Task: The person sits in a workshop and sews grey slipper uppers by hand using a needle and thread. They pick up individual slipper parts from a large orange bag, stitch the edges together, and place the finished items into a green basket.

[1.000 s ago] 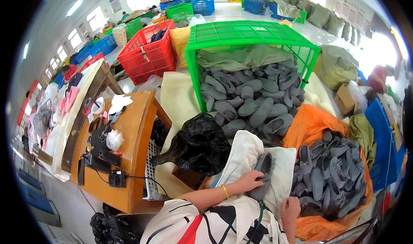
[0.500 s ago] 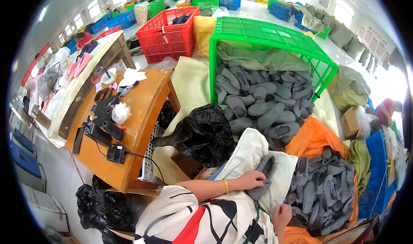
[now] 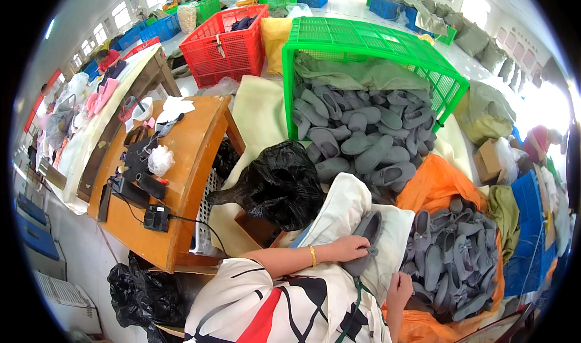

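A grey slip-on shoe (image 3: 367, 228) lies on white cloth (image 3: 392, 225) over my lap, its toe end close to me. My left hand (image 3: 351, 248) is closed on the side of the shoe, fingertips beside a small grey bow (image 3: 371, 251). To the right of the shoe and apart from it, my right hand (image 3: 399, 290) has its fingers pinched together. Whatever it may hold is too small to make out. Close by on the right, an orange sack (image 3: 445, 176) is filled with grey shoes with bows (image 3: 451, 252).
Ahead, a green crate (image 3: 375, 34) on its side holds many grey shoes (image 3: 378, 152). Black plastic bags (image 3: 284, 182) and a wooden table (image 3: 200, 122) with a corded black device (image 3: 156, 217) stand left. A blue crate (image 3: 526, 240) is at right. Other people are farther off.
My right hand has shifted a little up and to the right, away from the shoe. My left hand stays on the shoe. The whole view has tilted slightly.
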`<state>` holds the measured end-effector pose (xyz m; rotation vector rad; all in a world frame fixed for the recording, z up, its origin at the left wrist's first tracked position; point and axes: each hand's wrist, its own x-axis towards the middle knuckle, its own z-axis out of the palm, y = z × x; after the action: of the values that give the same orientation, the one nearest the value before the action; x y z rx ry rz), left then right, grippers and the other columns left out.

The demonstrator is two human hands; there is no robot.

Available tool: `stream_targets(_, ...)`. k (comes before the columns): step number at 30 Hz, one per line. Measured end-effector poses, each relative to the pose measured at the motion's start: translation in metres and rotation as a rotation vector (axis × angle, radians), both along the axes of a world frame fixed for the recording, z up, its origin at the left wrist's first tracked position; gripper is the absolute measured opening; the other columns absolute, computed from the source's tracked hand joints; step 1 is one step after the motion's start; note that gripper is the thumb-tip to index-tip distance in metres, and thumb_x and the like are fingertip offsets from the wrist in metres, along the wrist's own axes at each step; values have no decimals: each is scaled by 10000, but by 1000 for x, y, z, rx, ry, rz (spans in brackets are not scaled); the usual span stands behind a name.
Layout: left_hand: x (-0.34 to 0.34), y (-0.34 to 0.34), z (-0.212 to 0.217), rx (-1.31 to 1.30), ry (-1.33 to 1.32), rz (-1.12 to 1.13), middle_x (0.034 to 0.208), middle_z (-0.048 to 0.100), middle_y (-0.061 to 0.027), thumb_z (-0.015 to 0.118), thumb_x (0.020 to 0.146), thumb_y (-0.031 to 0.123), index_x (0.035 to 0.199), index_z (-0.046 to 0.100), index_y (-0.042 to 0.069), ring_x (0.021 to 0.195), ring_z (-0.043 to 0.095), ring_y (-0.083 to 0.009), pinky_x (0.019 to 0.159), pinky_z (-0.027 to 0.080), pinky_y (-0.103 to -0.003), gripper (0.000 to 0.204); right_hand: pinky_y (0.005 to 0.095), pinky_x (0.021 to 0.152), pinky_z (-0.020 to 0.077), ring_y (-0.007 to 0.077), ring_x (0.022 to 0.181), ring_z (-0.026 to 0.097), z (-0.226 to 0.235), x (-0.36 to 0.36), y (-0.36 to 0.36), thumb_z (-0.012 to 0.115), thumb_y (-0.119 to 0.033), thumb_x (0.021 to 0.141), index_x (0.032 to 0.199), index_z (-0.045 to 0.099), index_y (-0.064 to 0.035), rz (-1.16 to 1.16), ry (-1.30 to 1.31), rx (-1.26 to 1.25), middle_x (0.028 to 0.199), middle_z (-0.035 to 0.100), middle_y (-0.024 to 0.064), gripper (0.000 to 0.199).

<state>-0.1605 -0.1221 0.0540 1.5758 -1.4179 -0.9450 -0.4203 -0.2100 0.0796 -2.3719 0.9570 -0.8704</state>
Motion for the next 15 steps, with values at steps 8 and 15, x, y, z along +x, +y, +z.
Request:
stream_targets(8,2,5,18,-38,-21,-49,1021,641,-125,649,877,199,1104,671,81,959,629,-307,835,491,-385,256,350,744,522,280,865,607,28,74,3,739,-118,794,1198,593,-2,238,4,210,981,601,152,445)
stream_targets(15,7,8,6,-56,6,-33,1001,630,-135,648,875,175,1083,637,51,944,621,-293,835,488,-369,242,350,721,524,273,831,625,25,84,6,729,-113,798,1164,609,-1,330,32,288,963,605,153,402)
